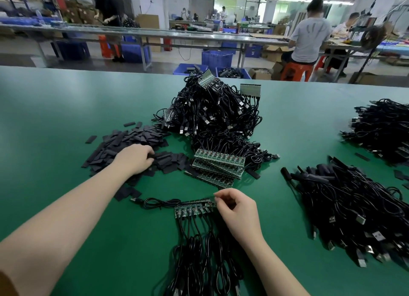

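Green work table (pixel 66 110), two hands at small black parts.
Left hand (pixel 135 158) curls into flat black sleeve pile (pixel 119 141), fingertips hidden, hold unclear; right hand (pixel 236 209) pinches green circuit-board strip (pixel 192 210).

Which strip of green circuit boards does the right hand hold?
The lone strip nearest the person, right hand pinching its end; the stacked strips lie beyond, untouched.

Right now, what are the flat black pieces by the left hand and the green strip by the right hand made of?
Black pieces: matte, thin, flat, probably soft plastic sleeving. Green strip: rigid-looking circuit board, likely fibreglass, with small glinting metal parts.
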Action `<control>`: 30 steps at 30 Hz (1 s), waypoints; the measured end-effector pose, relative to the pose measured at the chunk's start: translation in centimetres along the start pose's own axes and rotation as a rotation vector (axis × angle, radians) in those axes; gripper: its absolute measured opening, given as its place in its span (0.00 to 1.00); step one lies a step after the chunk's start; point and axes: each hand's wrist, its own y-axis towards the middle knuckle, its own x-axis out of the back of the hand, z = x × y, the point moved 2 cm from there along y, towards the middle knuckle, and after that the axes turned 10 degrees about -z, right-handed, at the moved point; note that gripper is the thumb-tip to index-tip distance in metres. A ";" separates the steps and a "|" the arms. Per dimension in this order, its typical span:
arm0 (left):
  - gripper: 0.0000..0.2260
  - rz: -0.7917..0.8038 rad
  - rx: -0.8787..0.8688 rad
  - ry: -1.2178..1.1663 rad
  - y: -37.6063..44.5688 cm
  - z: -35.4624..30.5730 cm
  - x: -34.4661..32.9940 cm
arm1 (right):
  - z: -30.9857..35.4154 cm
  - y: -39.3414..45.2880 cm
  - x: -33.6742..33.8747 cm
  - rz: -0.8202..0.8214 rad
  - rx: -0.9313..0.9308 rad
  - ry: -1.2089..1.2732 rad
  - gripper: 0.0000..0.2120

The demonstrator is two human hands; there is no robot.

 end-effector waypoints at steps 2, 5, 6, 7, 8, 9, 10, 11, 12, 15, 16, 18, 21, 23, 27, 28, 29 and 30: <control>0.16 -0.028 0.014 -0.033 -0.3 -0.3 0.0 | 0.1 0.0 0.0 -0.003 0.004 0.002 0.11; 0.19 -0.122 0.099 -0.166 -0.8 -0.1 0.2 | 0.1 -0.1 0.0 -0.004 0.006 0.005 0.12; 0.20 -0.156 0.150 -0.235 -0.9 0.1 0.2 | 0.1 -0.1 0.1 -0.005 0.006 0.007 0.12; 0.19 -0.183 0.197 -0.291 -1.0 0.4 0.3 | 0.1 -0.1 0.1 -0.006 0.008 0.007 0.13; 0.18 -0.197 0.233 -0.330 -1.1 0.6 0.4 | 0.1 -0.1 0.1 -0.007 0.009 0.007 0.13; 0.16 -0.201 0.263 -0.363 -1.2 0.8 0.5 | 0.1 -0.1 0.1 -0.007 0.012 0.006 0.14; 0.14 -0.198 0.292 -0.399 -1.4 1.0 0.6 | 0.1 -0.1 0.1 -0.008 0.017 0.005 0.14; 0.14 -0.185 0.318 -0.433 -1.6 1.1 0.7 | 0.1 -0.1 0.0 -0.008 0.020 0.005 0.15; 0.13 -0.167 0.336 -0.454 -1.8 1.2 0.7 | 0.1 -0.1 0.0 -0.007 0.023 0.006 0.15; 0.11 -0.148 0.332 -0.457 -2.3 1.1 0.9 | 0.1 -0.1 0.0 -0.007 0.031 0.011 0.14; 0.09 -0.163 0.331 -0.476 -2.4 1.0 1.0 | 0.1 -0.1 0.0 -0.007 0.033 0.010 0.14; 0.05 -0.234 0.330 -0.537 -2.8 0.5 1.3 | 0.0 -0.1 0.0 -0.009 0.030 0.011 0.14; 0.04 -0.452 0.277 -0.610 -3.6 -0.7 2.1 | 0.0 -0.1 0.0 -0.007 0.023 0.018 0.14; 0.03 -0.576 0.175 -0.621 -4.4 -2.5 2.7 | 0.1 0.0 0.0 -0.008 0.019 0.023 0.14; 0.07 -0.549 0.022 -0.560 -5.2 -5.9 2.5 | 0.1 0.0 0.0 -0.011 0.010 0.024 0.14; 0.08 -0.542 0.019 -0.511 -5.2 -6.0 2.2 | 0.0 -0.1 0.0 -0.007 0.007 0.027 0.14; 0.09 -0.548 0.037 -0.467 -5.1 -5.6 2.0 | 0.0 -0.2 0.1 0.001 0.006 0.033 0.14; 0.09 -0.558 0.067 -0.427 -4.9 -4.9 1.8 | 0.0 -0.3 0.1 0.009 0.009 0.037 0.14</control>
